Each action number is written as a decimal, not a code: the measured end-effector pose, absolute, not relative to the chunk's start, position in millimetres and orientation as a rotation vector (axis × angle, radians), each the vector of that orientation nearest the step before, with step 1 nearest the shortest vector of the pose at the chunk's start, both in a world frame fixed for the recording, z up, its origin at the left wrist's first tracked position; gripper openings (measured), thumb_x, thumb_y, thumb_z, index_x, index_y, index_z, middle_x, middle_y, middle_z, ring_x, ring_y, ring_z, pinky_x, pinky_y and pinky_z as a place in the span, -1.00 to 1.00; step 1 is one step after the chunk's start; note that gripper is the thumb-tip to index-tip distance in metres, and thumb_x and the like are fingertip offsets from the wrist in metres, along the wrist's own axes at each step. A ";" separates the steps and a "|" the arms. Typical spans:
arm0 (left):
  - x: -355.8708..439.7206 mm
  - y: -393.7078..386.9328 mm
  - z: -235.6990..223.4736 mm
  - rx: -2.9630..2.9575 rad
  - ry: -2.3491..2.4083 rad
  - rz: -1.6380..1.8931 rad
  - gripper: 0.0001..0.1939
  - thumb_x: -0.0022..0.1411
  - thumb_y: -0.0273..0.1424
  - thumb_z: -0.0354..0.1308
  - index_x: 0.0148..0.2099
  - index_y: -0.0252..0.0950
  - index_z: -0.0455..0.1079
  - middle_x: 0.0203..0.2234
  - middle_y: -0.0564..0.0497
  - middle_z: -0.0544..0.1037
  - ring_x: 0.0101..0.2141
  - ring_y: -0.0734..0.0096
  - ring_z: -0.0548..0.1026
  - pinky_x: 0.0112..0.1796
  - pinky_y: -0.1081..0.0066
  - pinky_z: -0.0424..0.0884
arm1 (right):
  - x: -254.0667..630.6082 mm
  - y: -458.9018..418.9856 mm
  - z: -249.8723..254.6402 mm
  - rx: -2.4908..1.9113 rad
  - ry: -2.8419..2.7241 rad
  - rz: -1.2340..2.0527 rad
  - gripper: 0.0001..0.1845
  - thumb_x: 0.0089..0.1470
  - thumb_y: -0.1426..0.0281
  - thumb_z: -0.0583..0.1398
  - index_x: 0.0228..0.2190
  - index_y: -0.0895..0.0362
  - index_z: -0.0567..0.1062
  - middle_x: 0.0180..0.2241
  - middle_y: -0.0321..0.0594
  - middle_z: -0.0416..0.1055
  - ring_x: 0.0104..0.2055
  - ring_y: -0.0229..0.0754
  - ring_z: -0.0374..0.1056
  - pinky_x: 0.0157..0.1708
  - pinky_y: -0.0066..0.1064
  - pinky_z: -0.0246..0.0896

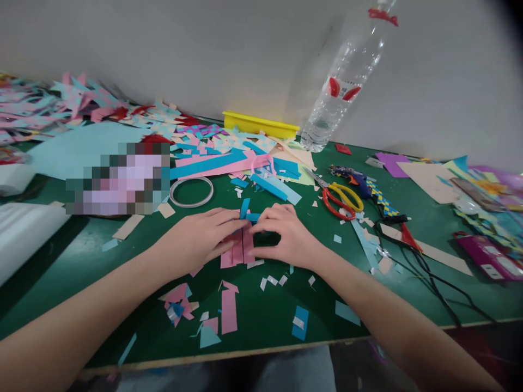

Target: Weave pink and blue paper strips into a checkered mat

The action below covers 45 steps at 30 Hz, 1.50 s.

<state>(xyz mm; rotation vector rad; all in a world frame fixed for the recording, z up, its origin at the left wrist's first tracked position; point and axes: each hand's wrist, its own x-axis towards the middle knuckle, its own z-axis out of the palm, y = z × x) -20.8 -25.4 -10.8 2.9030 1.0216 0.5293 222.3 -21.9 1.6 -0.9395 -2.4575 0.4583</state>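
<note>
Both of my hands meet in the middle of the green table (269,310). My left hand (200,237) lies with its fingers pressed down on a small piece made of pink paper strips (239,251). My right hand (286,234) pinches a blue paper strip (245,209) that crosses the top of the pink strips. The blue strip sticks up between the fingertips of the two hands.
Scissors with red and yellow handles (341,197) lie right of my hands, a glue gun (355,178) and black cable (425,272) beyond. A tape ring (191,191), a clear bottle (343,81), a yellow tray (259,124) and heaps of paper strips fill the back. Scraps litter the front.
</note>
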 end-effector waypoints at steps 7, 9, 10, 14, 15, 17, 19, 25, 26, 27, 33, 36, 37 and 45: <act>-18.0 -27.3 -8.2 2.878 1.047 0.534 -0.56 0.46 -0.22 -0.14 0.13 -0.31 0.42 -0.01 -0.17 0.54 -0.04 0.14 0.51 -0.16 0.22 0.54 | 215.4 -21.9 -4.9 -1.064 -2.501 0.613 -0.56 -0.03 0.02 0.34 -0.25 0.09 0.53 -0.26 -0.27 0.37 -0.15 -0.14 0.23 -0.06 -0.21 -0.05; -17.7 -27.4 -7.3 2.865 1.058 0.522 -0.56 0.45 -0.20 -0.12 0.14 -0.30 0.41 -0.01 -0.16 0.54 -0.03 0.14 0.51 -0.15 0.23 0.53 | 214.1 -21.9 -4.7 -1.090 -2.490 0.648 -0.60 0.00 0.03 0.32 -0.29 0.08 0.52 -0.26 -0.27 0.35 -0.14 -0.14 0.22 -0.06 -0.21 -0.04; -17.7 -27.4 -6.8 2.858 1.065 0.513 -0.56 0.45 -0.19 -0.12 0.15 -0.30 0.40 -0.01 -0.16 0.54 -0.02 0.14 0.51 -0.14 0.23 0.53 | 213.5 -21.9 -4.5 -1.101 -2.484 0.655 -0.62 0.01 0.04 0.32 -0.31 0.08 0.52 -0.26 -0.28 0.35 -0.14 -0.14 0.21 -0.06 -0.21 -0.04; -18.0 -27.6 -5.8 2.838 1.086 0.493 -0.54 0.46 -0.17 -0.14 0.15 -0.32 0.40 0.00 -0.17 0.54 -0.02 0.13 0.51 -0.13 0.21 0.53 | 211.4 -21.4 -3.6 -1.114 -2.465 0.650 -0.71 0.10 0.12 0.28 -0.33 0.09 0.52 -0.29 -0.28 0.35 -0.17 -0.17 0.21 -0.07 -0.22 -0.05; -18.1 -27.8 -5.7 2.833 1.090 0.487 -0.53 0.46 -0.17 -0.15 0.16 -0.32 0.39 0.00 -0.17 0.54 -0.01 0.13 0.51 -0.12 0.20 0.53 | 210.9 -21.2 -3.5 -1.107 -2.462 0.643 -0.74 0.12 0.14 0.27 -0.34 0.09 0.52 -0.30 -0.29 0.36 -0.18 -0.18 0.22 -0.07 -0.23 -0.05; -18.3 -28.2 -5.6 2.830 1.101 0.471 -0.52 0.45 -0.15 -0.14 0.17 -0.32 0.38 0.01 -0.17 0.54 0.00 0.13 0.50 -0.11 0.20 0.53 | 210.3 -20.6 -4.0 -1.094 -2.465 0.626 -0.80 0.14 0.21 0.27 -0.35 0.09 0.53 -0.32 -0.30 0.37 -0.19 -0.19 0.23 -0.07 -0.24 -0.07; -18.5 -28.5 -5.7 2.836 1.109 0.458 -0.52 0.45 -0.14 -0.13 0.18 -0.33 0.37 0.01 -0.17 0.54 0.00 0.13 0.50 -0.10 0.20 0.52 | 209.9 -19.7 -5.3 -1.090 -2.472 0.604 -0.85 0.12 0.27 0.30 -0.36 0.09 0.54 -0.34 -0.32 0.38 -0.20 -0.20 0.24 -0.07 -0.24 -0.08; -19.7 -27.7 -7.9 2.831 1.089 0.472 -0.57 0.44 -0.22 -0.07 0.21 -0.32 0.33 0.03 -0.17 0.52 0.02 0.13 0.49 -0.08 0.20 0.51 | 208.7 -19.1 -8.8 -1.066 -2.435 0.547 -0.90 0.16 0.31 0.28 -0.33 0.07 0.57 -0.40 -0.34 0.43 -0.28 -0.23 0.27 -0.13 -0.28 -0.06; -19.9 -27.4 -8.1 2.827 1.089 0.472 -0.57 0.43 -0.24 -0.06 0.22 -0.32 0.32 0.04 -0.16 0.52 0.02 0.13 0.48 -0.08 0.21 0.51 | 208.1 -19.4 -8.5 -1.072 -2.416 0.570 -0.89 0.19 0.31 0.25 -0.32 0.07 0.57 -0.41 -0.34 0.45 -0.30 -0.25 0.29 -0.15 -0.29 -0.05; -20.0 -27.3 -8.2 2.824 1.090 0.470 -0.57 0.43 -0.25 -0.06 0.22 -0.32 0.31 0.04 -0.16 0.52 0.03 0.13 0.48 -0.08 0.21 0.51 | 207.4 -19.7 -8.0 -1.079 -2.391 0.601 -0.87 0.21 0.31 0.23 -0.32 0.08 0.57 -0.41 -0.35 0.47 -0.31 -0.26 0.31 -0.16 -0.30 -0.04; -19.2 -27.0 -7.6 2.806 1.096 0.465 -0.59 0.41 -0.28 -0.04 0.20 -0.32 0.33 0.02 -0.16 0.52 0.02 0.12 0.49 -0.08 0.20 0.51 | 203.0 -22.4 -4.1 -1.099 -2.327 0.656 -0.87 0.22 0.33 0.22 -0.33 0.07 0.57 -0.34 -0.34 0.58 -0.30 -0.26 0.41 -0.15 -0.34 0.04; -19.0 -27.1 -7.7 2.797 1.097 0.468 -0.60 0.41 -0.28 -0.05 0.19 -0.34 0.33 0.00 -0.19 0.53 0.02 0.10 0.48 -0.09 0.19 0.51 | 201.9 -24.8 -1.7 -1.139 -2.305 0.632 -0.89 0.21 0.35 0.22 -0.30 0.07 0.57 -0.39 -0.33 0.57 -0.36 -0.26 0.40 -0.20 -0.37 0.11; -19.1 -27.1 -8.0 2.797 1.093 0.471 -0.60 0.42 -0.28 -0.05 0.18 -0.35 0.33 0.00 -0.20 0.53 0.02 0.09 0.48 -0.09 0.18 0.52 | 201.8 -25.6 -0.9 -1.148 -2.285 0.637 -0.89 0.20 0.34 0.23 -0.27 0.06 0.57 -0.40 -0.33 0.57 -0.37 -0.26 0.39 -0.23 -0.38 0.13; -20.3 -27.4 -8.3 2.773 1.110 0.446 -0.63 0.38 -0.31 0.00 0.16 -0.32 0.33 0.01 -0.19 0.52 0.04 0.10 0.47 -0.05 0.19 0.49 | 206.8 -26.8 2.0 -1.059 -2.327 0.631 -0.83 0.20 0.33 0.19 -0.18 0.05 0.54 -0.24 -0.29 0.58 -0.36 -0.26 0.38 -0.25 -0.38 0.19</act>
